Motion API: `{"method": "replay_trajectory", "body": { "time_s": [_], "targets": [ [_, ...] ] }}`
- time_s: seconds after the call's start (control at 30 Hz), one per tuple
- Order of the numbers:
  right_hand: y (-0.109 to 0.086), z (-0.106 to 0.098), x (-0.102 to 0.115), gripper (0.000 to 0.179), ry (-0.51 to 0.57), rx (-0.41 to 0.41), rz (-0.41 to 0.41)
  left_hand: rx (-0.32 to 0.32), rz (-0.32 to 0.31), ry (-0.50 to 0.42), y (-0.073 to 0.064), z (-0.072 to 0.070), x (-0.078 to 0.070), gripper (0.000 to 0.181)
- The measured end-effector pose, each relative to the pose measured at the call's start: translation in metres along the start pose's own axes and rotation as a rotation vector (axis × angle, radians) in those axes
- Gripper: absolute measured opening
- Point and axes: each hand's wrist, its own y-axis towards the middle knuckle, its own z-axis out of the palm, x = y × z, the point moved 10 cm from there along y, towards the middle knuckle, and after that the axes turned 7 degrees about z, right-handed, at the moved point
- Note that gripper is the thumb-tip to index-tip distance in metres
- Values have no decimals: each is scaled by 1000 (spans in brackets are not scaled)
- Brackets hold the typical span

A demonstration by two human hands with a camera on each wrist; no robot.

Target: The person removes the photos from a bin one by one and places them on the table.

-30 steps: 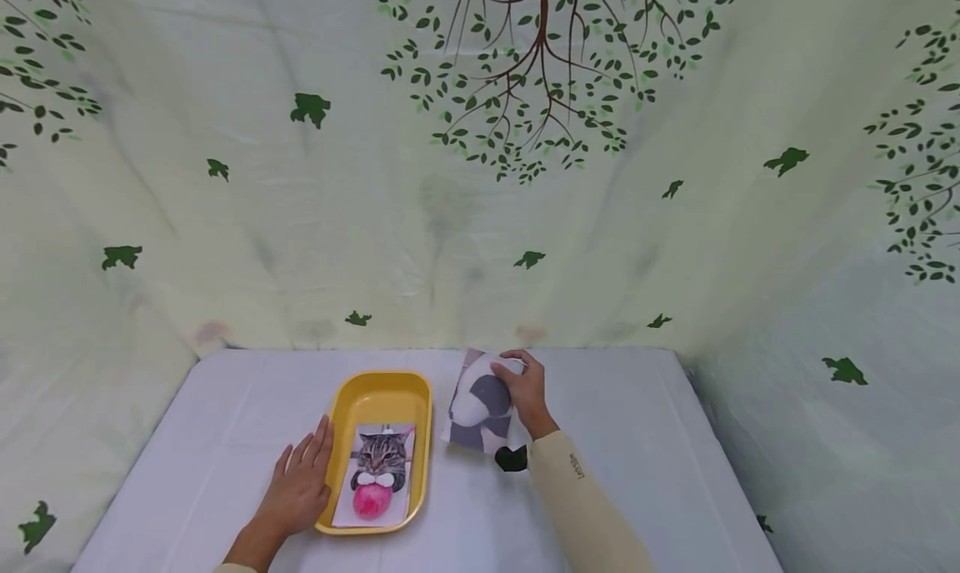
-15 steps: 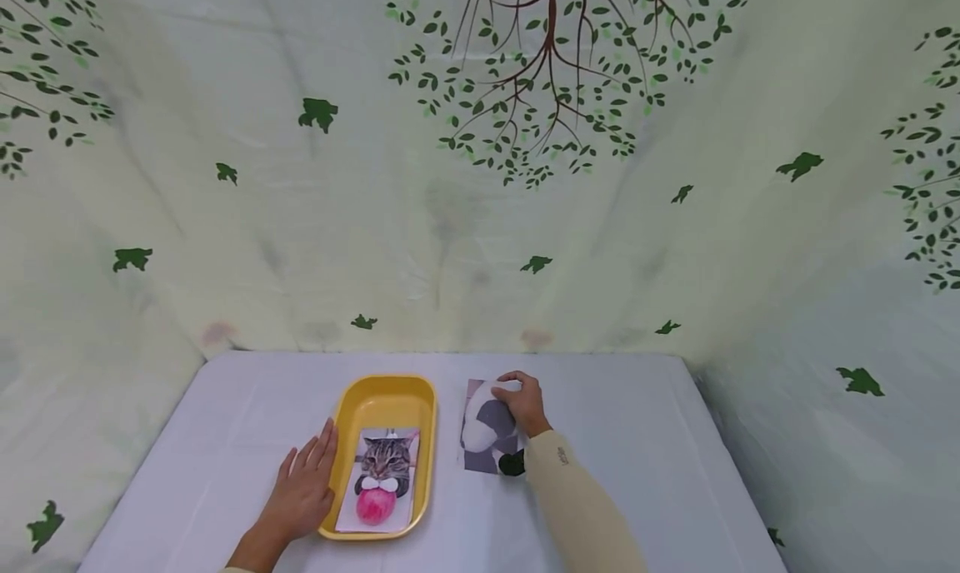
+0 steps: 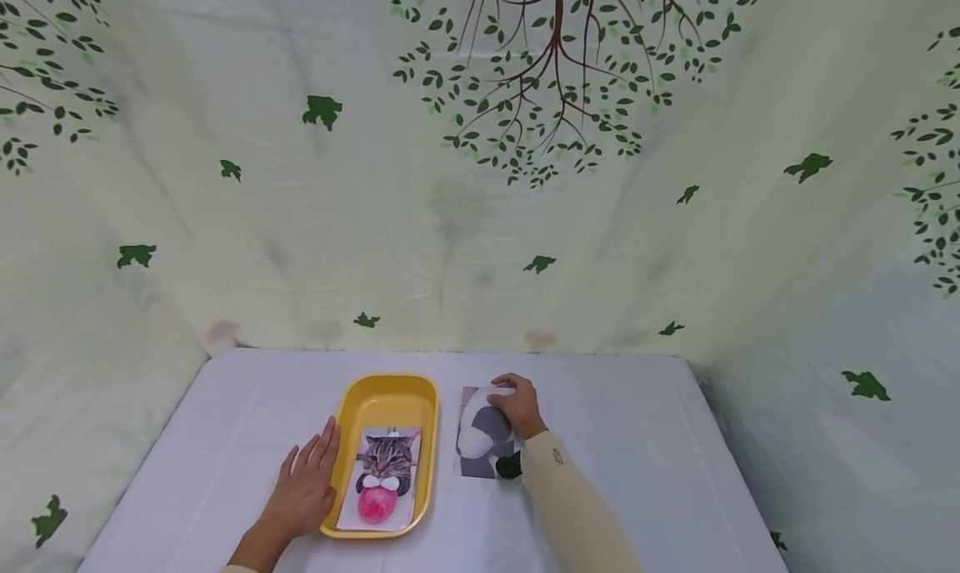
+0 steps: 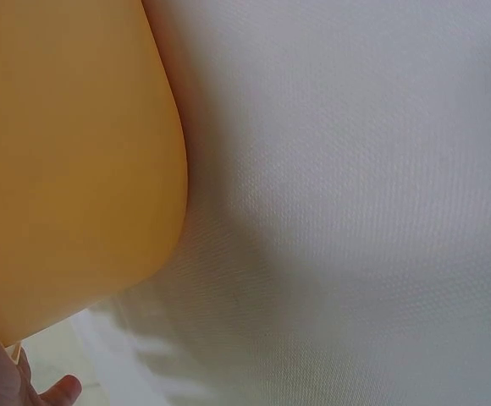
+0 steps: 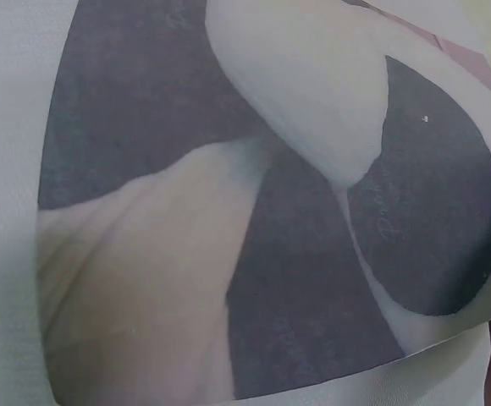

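Observation:
My right hand [image 3: 519, 405] pinches the upper right edge of a picture card [image 3: 478, 435], printed with grey and white rounded shapes. The right wrist view shows the same card close up, slightly bowed, with a bit of my hand at its right edge. Straight fingers of my left hand [image 3: 303, 488] rest against the left rim of a yellow tray [image 3: 386, 383]. In the tray's near half lies a cat picture card [image 3: 384, 460] showing a pink ball. The left wrist view catches the tray's outer side [image 4: 76, 169] and part of my hand.
A white cloth [image 3: 622, 440] covers the table. Behind it hangs a pale curtain [image 3: 420, 223] with printed branches and leaves, and similar curtains close both sides. The grey and white card is just right of the tray, apart from it.
My right hand has brought the grey and white card down and nearer to me, and the card has straightened from its tilt. The left hand stays at the tray.

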Motion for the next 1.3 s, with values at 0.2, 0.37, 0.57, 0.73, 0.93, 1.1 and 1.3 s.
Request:
{"method": "replay_trajectory", "body": {
  "time_s": [0.2,0.37,0.57,0.73,0.93,1.1,1.3],
  "targets": [
    [-1,-3,5,24,-11,16,-66,9,8,-26,0,0,-1,82],
    [-3,-9,3,23,-11,3,-83,13,4,-16,2,2,1,82],
    [-24,3,28,18,36,-11,-157,3,5,-18,0,3,1,83],
    [-53,42,67,15,10,110,-208,-3,8,-5,-1,-1,0,82],
    [-90,98,95,16,-96,279,-275,3,10,-8,1,-5,-2,82],
    [-106,135,104,18,-94,381,-250,9,8,-10,0,-2,-2,83],
    [-106,167,102,18,-63,394,-115,-1,17,-16,0,-1,-1,84]
  ]
}}
